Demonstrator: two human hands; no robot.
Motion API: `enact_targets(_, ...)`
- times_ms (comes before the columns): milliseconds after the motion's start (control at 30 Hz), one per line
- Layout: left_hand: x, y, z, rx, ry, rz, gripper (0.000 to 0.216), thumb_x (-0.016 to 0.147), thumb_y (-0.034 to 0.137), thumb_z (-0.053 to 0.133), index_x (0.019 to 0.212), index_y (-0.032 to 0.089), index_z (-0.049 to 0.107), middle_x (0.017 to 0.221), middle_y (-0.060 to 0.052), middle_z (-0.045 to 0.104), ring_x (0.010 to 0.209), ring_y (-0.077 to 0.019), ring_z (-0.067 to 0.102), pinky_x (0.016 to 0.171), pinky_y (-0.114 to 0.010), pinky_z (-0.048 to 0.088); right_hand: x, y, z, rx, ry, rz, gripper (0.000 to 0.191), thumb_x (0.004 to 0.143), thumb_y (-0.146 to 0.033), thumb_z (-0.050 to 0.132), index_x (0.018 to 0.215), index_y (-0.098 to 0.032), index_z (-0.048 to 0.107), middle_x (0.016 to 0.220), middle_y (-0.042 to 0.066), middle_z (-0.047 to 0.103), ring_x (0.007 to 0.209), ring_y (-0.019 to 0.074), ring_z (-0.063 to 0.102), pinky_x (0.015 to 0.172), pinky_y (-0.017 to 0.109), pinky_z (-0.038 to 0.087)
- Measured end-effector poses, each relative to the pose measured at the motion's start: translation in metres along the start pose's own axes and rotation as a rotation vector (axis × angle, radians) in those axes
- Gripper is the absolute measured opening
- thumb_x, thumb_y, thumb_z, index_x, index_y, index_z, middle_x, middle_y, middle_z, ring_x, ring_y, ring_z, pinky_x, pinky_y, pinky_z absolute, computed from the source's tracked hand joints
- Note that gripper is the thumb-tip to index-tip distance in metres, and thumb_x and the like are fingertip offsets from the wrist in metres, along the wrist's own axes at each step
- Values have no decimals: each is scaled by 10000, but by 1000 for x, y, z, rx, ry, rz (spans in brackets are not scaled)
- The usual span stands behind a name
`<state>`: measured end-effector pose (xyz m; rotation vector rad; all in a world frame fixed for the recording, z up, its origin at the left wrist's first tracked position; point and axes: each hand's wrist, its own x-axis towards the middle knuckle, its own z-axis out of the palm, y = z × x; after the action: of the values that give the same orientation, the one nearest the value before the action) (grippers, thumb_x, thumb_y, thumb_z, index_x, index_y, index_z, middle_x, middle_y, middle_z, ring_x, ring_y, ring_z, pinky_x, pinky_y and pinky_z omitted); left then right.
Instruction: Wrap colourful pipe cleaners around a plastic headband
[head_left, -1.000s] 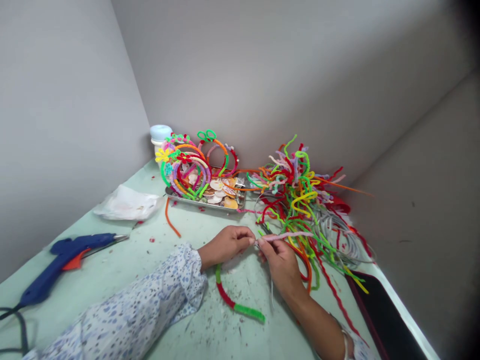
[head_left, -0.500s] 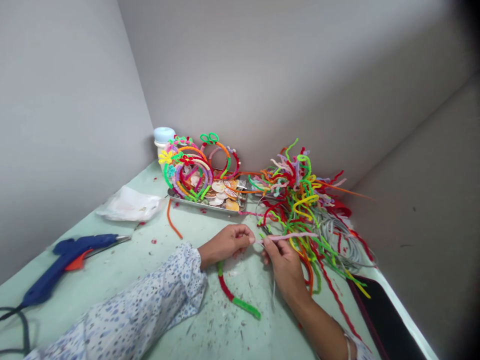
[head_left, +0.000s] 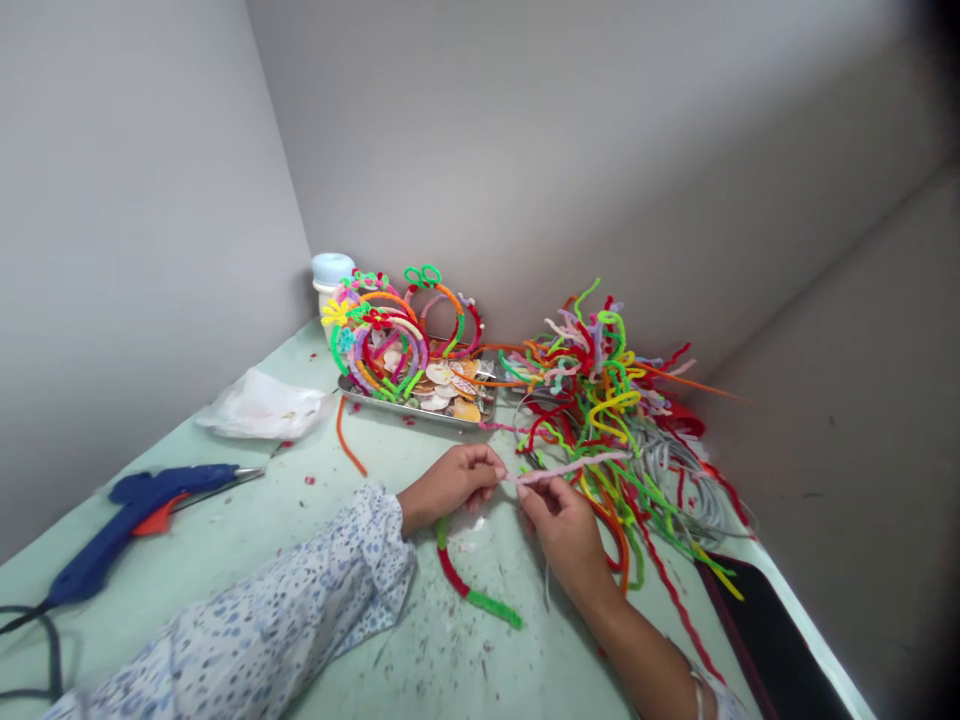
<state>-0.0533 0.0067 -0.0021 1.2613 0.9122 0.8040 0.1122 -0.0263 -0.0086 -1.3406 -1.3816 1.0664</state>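
Observation:
My left hand is closed in a pinch at the near end of a pale pink pipe cleaner. Close beside it, my right hand pinches the same pipe cleaner between thumb and finger, its loose length pointing right. A curved band wrapped in green and red runs down from beneath my left hand; its upper part is hidden there. Below my right hand hangs a thin grey strip, and I cannot tell whether it joins the band.
A tangled heap of coloured pipe cleaners lies right, by a coil of grey wire. Behind are finished headbands on a metal tray. A blue glue gun, a plastic bag and a dark flat device also lie here.
My right hand has shifted slightly left and turned, its fingertips nearer my left hand. The pink pipe cleaner now slants a little more, its free end slightly lower at left. The band has barely moved.

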Motion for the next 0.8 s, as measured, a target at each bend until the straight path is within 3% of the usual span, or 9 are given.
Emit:
enact_targets(167,0,-2,-1,-4,6,-7,215,745,349,565,783,140,532,511,58,478,363,-38,369,371,-159,289,-1,1,1,2,4,17,248,752,-427,587,776,-180,590,570,-26,559,475,124,475,462,237,384)
enact_targets(400,0,1,-1,42,3,-23,228,750,364,559,777,139,541,495,61,462,361,-37,335,368,-167,250,0,1,0,-74,65,30,239,730,-402,603,753,-164,615,562,1,577,484,136,486,460,237,384)
enact_targets(633,0,2,-1,56,-24,-51,238,754,376,551,773,139,537,507,62,463,357,-37,313,366,-178,228,0,5,0,-130,57,-34,215,761,-379,568,774,-171,623,571,-8,583,503,144,496,485,243,379)
enact_targets(800,1,2,0,40,-38,-58,229,755,366,552,776,139,538,510,62,460,354,-36,312,359,-176,227,-1,2,-4,-261,48,-157,165,789,-312,527,776,-181,626,714,25,641,644,173,555,611,262,414)
